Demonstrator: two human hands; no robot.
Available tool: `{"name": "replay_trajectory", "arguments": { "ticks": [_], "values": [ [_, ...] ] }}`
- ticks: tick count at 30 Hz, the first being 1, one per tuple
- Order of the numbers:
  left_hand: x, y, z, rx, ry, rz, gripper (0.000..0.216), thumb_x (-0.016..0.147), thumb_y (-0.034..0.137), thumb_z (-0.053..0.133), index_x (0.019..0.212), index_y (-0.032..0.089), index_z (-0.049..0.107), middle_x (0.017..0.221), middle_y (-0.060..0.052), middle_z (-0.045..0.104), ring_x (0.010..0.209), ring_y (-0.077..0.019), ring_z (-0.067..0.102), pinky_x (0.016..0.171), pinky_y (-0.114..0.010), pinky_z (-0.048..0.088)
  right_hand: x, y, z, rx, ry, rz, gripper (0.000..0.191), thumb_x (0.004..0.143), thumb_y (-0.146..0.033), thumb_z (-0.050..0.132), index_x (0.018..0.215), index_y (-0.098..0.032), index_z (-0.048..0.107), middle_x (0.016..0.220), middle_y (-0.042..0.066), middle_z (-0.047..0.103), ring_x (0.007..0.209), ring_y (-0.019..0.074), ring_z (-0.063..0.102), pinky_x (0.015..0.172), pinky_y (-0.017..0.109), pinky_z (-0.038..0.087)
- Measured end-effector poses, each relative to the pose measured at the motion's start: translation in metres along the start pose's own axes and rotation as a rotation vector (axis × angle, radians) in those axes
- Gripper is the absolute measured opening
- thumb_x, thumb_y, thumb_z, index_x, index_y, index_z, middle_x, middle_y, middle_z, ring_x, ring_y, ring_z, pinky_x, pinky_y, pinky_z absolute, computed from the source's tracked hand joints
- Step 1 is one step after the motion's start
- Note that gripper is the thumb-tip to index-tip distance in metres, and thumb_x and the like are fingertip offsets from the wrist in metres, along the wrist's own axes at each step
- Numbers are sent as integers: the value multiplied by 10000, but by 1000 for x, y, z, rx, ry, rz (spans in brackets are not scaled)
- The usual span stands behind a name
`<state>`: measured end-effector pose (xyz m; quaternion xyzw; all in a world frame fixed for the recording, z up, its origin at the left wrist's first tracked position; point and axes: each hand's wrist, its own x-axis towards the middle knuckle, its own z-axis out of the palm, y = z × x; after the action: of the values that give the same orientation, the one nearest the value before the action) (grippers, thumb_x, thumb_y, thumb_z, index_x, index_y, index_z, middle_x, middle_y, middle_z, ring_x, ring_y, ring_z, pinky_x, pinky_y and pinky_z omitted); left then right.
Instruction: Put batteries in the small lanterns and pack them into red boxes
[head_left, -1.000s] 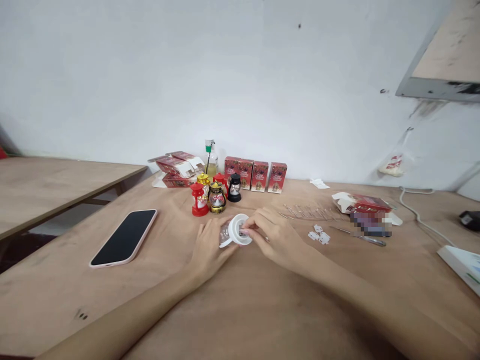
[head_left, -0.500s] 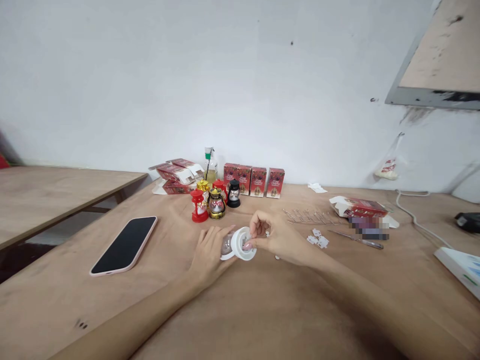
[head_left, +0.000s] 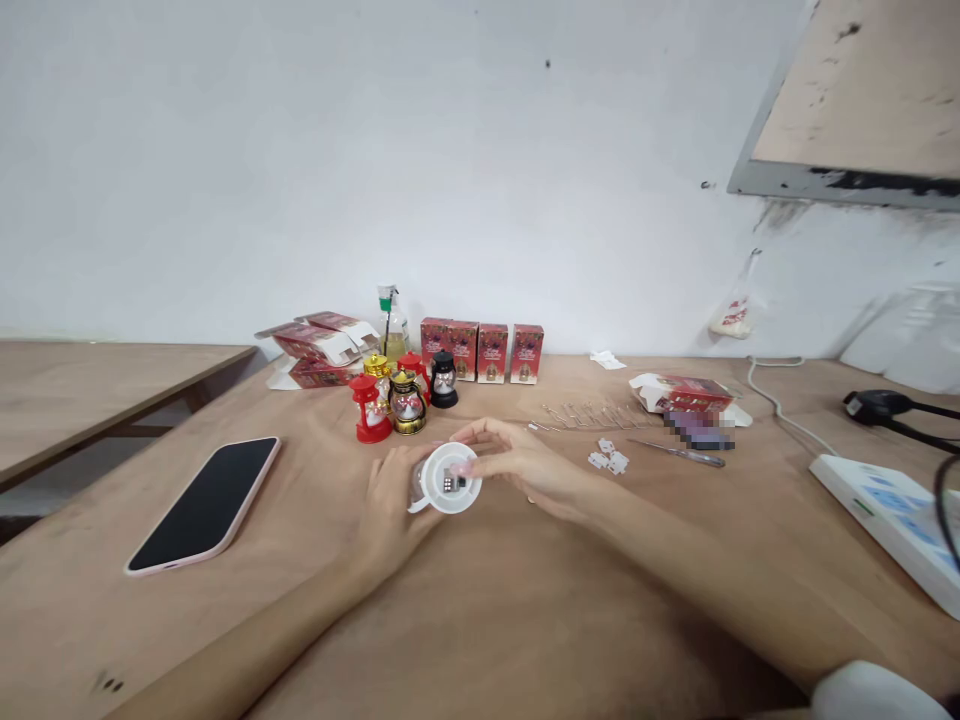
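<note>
A small white lantern (head_left: pixel 438 500) lies tilted in my left hand (head_left: pixel 388 505), its round hollow base turned toward me. My left fingers wrap its clear body. Inside the base sits a small part with dark and silvery pieces. My right hand (head_left: pixel 521 465) grips the base from the right, thumb pressed inside near that part and fingers over the rim's far side. Whether anything small is under the thumb is hidden. Just beyond the hands stand a red lantern (head_left: pixel 369 408), a black-and-gold lantern (head_left: pixel 407 402) and a black lantern (head_left: pixel 443 378).
A phone (head_left: pixel 206 505) lies at left. Red boxes (head_left: pixel 492 353) stand near the wall beside a bottle (head_left: pixel 392 335). On the right are white plastic pieces (head_left: pixel 610 458), thin metal pieces (head_left: pixel 589 415), tweezers (head_left: pixel 686 454), an opened box (head_left: pixel 686 392) and a white device (head_left: pixel 885 520).
My view has shifted right. The lantern's base has turned more toward me, showing its inside, and my right fingers have opened out from a pinch to reach around its rim.
</note>
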<state>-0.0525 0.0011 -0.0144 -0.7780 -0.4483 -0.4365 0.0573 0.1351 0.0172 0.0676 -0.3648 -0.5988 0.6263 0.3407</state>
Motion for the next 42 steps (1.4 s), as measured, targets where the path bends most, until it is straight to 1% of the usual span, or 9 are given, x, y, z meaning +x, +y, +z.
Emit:
{"name": "replay_trajectory", "arguments": {
  "ticks": [5,10,12,15,17,23,29,35,42],
  "values": [
    [-1,0,1,-2,5,-41,403,762,279,653,1112,242,457,1019,-32,628,910,-245,593,769,-371,444,-2,-26,-33,-161,152,-176,238,772,-367,646,930,-200,585,1088,52,616,966,165,589,792,300,468],
    [-3,-4,5,-2,-4,-101,409,763,341,669,1103,248,461,1021,-40,620,912,-243,593,777,-381,451,6,-31,-79,-921,263,-329,260,860,-410,529,989,-188,567,1074,80,627,974,207,588,818,353,455],
    [-2,-4,6,0,-27,-138,404,765,393,666,1089,234,484,1011,-44,627,908,-243,598,774,-389,458,11,-26,-95,-1299,231,-213,279,855,-363,543,1049,-165,569,1110,133,625,1044,277,574,861,416,427],
    [2,0,4,-20,-81,-200,390,763,434,657,1050,219,506,989,-40,642,892,-242,608,770,-411,469,19,-16,-114,-1623,73,152,372,807,-360,610,1109,-144,589,1166,188,615,1087,350,566,861,447,422],
    [4,3,3,-57,-101,-243,382,756,446,655,1022,213,510,978,-42,649,888,-244,610,777,-424,476,23,-13,-122,-1641,-17,306,387,765,-357,659,1088,-149,618,1129,171,645,1037,333,603,810,400,452],
    [5,5,4,-153,-110,-297,337,735,402,662,985,230,513,987,-52,648,903,-256,611,778,-441,500,27,-13,-139,-1642,-46,485,358,586,-255,786,903,-120,687,975,156,691,921,316,642,680,334,463],
    [3,1,5,-170,-139,-331,400,715,344,663,1051,203,500,1055,-66,636,982,-267,602,839,-456,489,32,-1,-150,-1537,-149,671,353,434,-376,848,512,-123,615,608,77,639,705,258,641,635,332,472],
    [3,3,5,-159,-132,-303,351,715,304,659,1019,222,504,1046,-58,644,970,-264,614,805,-435,503,35,11,-168,-1376,-175,722,302,510,-311,818,555,-108,599,598,72,634,641,200,627,605,294,481],
    [5,3,5,-164,-139,-293,367,710,284,660,1035,221,502,1058,-53,640,975,-264,613,819,-458,497,35,9,-166,-1339,-117,590,155,678,-215,630,575,-110,581,624,94,652,623,198,635,584,283,470]
  ]
}}
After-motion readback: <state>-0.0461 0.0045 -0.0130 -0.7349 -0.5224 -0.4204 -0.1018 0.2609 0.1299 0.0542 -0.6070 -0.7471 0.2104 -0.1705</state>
